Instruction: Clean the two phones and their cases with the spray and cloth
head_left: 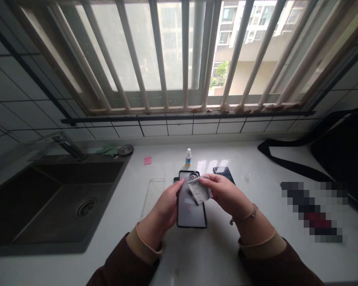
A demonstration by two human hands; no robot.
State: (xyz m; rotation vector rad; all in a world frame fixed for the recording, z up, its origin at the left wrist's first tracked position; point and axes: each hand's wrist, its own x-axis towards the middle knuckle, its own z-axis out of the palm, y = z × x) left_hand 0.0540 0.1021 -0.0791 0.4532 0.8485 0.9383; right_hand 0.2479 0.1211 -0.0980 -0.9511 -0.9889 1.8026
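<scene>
My left hand (167,204) grips the left edge of a phone case (191,216) with a black rim and a frosted grey back. Whether a phone sits inside it, I cannot tell. A small grey cloth (200,190) is pinched in my right hand (226,194) and lies over the upper right of the back, just below the camera ring (193,176). Behind my right hand a dark phone (223,173) rests on the counter, partly covered. A clear phone case (153,192) lies left of my left hand. The corner of a dark object (176,180) shows beside the held case.
A small white-capped bottle (188,158) stands beyond the case, with a pink sticky note (147,160) to its left. At left is a dark sink (77,238) with a faucet (68,147). A black bag strap (292,163) lies at right, near a blurred-out object (316,214).
</scene>
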